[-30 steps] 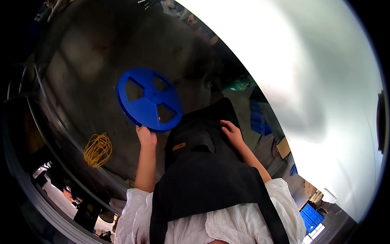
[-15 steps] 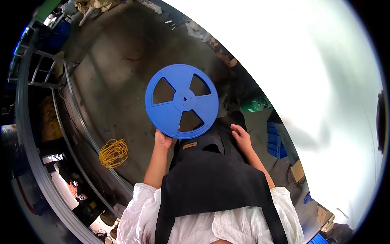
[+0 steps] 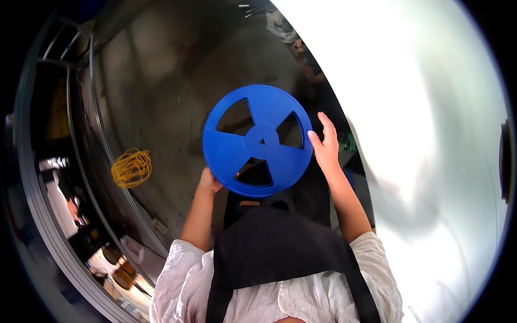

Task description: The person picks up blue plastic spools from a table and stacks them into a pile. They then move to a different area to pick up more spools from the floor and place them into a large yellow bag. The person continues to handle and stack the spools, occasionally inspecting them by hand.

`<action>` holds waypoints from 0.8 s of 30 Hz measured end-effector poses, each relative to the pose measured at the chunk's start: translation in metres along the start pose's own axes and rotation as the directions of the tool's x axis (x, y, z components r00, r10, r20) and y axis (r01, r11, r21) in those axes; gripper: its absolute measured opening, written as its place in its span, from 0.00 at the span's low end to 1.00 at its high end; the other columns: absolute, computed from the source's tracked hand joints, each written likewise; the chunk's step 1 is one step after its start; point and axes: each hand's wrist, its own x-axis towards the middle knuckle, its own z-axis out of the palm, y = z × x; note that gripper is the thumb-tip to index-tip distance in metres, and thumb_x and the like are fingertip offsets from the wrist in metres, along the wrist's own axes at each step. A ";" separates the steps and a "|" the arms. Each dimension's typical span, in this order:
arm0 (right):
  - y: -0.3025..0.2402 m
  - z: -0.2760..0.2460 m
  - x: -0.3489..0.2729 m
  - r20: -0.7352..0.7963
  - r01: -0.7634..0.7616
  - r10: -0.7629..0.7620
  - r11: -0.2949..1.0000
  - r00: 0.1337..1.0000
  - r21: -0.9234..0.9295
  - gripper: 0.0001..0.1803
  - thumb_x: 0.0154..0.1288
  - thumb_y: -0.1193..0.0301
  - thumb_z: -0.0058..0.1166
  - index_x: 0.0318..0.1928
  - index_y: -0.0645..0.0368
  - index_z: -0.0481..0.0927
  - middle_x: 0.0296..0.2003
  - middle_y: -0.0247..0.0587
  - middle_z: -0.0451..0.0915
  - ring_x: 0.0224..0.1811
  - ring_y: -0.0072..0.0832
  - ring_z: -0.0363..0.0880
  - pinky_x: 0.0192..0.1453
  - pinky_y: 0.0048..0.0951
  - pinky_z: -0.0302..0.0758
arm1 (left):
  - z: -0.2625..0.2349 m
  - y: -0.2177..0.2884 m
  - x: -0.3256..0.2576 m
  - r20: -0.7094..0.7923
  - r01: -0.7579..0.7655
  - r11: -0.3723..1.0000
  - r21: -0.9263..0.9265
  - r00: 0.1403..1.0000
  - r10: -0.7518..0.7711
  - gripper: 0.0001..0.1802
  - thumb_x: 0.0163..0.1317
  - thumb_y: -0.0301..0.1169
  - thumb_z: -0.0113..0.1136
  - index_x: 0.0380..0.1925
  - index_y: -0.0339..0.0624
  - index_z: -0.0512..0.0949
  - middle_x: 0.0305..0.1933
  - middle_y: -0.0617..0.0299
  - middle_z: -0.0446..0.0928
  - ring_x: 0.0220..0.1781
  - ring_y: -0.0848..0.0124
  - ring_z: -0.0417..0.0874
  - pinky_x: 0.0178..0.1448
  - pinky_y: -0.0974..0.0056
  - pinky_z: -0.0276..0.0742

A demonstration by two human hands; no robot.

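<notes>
Blue reel (image 3: 257,141), 1 item, 3 cut-outs: held flat-on before the chest, above the black apron (image 3: 280,247). Left hand (image 3: 209,181) grips its lower-left rim; right hand (image 3: 325,145), fingers spread, presses its right rim. Yellow cable coil (image 3: 131,167) lies well left.

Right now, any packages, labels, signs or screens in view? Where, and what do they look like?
None that can be made out.
Blue reel: round, flat, three cut-out windows, held up between left hand and right hand; no label visible on it.
Yellow cord coil: on the grey floor, left; bare, unpackaged.
</notes>
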 end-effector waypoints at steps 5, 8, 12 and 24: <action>0.024 0.039 0.074 0.257 0.370 -0.345 0.927 0.903 -0.056 0.40 0.53 0.62 0.65 0.65 0.56 0.63 0.63 0.50 0.65 0.63 0.47 0.65 0.65 0.43 0.63 | 0.016 0.006 0.027 -0.037 0.117 0.983 0.139 0.993 -0.113 0.28 0.65 0.45 0.49 0.56 0.34 0.68 0.47 0.45 0.78 0.43 0.53 0.83 0.40 0.46 0.84; 0.058 0.072 0.063 0.443 0.324 -0.242 0.939 0.863 -0.119 0.34 0.52 0.64 0.65 0.59 0.55 0.69 0.53 0.45 0.72 0.54 0.44 0.71 0.58 0.41 0.69 | 0.013 -0.004 0.044 -0.145 0.331 0.923 0.196 0.941 -0.306 0.28 0.62 0.41 0.53 0.60 0.39 0.65 0.49 0.44 0.76 0.43 0.53 0.83 0.40 0.46 0.84; 0.158 0.113 -0.002 0.424 0.258 -0.113 0.917 0.899 -0.305 0.24 0.52 0.68 0.63 0.50 0.57 0.72 0.45 0.44 0.72 0.49 0.43 0.72 0.50 0.39 0.74 | -0.023 -0.071 0.086 -0.208 0.509 0.826 0.241 0.859 -0.468 0.30 0.61 0.36 0.55 0.63 0.40 0.63 0.52 0.44 0.74 0.46 0.55 0.82 0.43 0.49 0.83; 0.433 0.270 -0.127 0.489 -0.154 0.506 0.790 0.711 -0.594 0.28 0.53 0.67 0.60 0.55 0.61 0.69 0.38 0.55 0.79 0.38 0.50 0.79 0.43 0.47 0.76 | -0.153 -0.239 0.296 -0.198 0.205 0.255 0.945 0.979 -0.055 0.28 0.64 0.48 0.51 0.61 0.50 0.68 0.61 0.53 0.70 0.63 0.55 0.70 0.64 0.58 0.67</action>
